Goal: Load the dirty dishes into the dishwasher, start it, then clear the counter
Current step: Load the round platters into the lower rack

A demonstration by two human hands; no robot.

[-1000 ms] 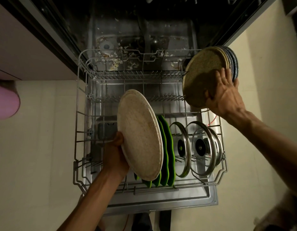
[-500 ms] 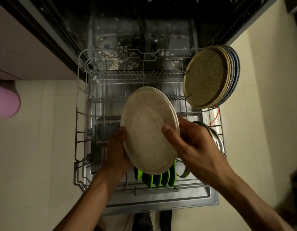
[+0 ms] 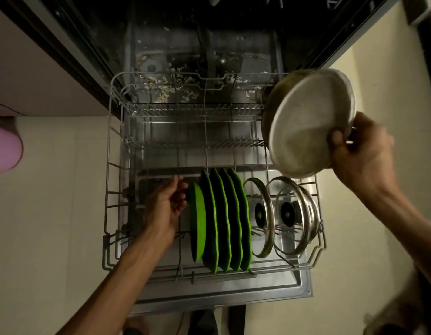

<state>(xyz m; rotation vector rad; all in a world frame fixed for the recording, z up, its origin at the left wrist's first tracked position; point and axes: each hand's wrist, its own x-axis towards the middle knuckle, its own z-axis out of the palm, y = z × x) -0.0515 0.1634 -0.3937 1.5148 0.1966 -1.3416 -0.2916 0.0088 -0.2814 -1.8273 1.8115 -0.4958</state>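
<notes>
The right hand (image 3: 361,151) is in the right of the frame, its fingers and thumb curled round the lower right rim of a pale speckled plate (image 3: 311,122). The plate is tilted and held above the right edge of the pulled-out dishwasher rack (image 3: 110,165), in front of other plates (image 3: 274,93) of which only a dark sliver shows behind its upper left rim.

The left hand (image 3: 167,205) is low in the centre-left of the frame, inside the rack. Its fingers are loosely curled and reach toward the leftmost of the green plates (image 3: 221,218); the fingertips lie at or just beside that plate's rim, and whether they grip it cannot be told.

The green plates stand upright on edge in a row in the middle of the rack. Just to their right stand two glass lids (image 3: 282,213) with metal rims and dark knobs, also on edge.

Food scraps (image 3: 166,93) litter the dishwasher floor in the upper centre. The open door (image 3: 301,286) lies flat under the rack at the bottom.
</notes>
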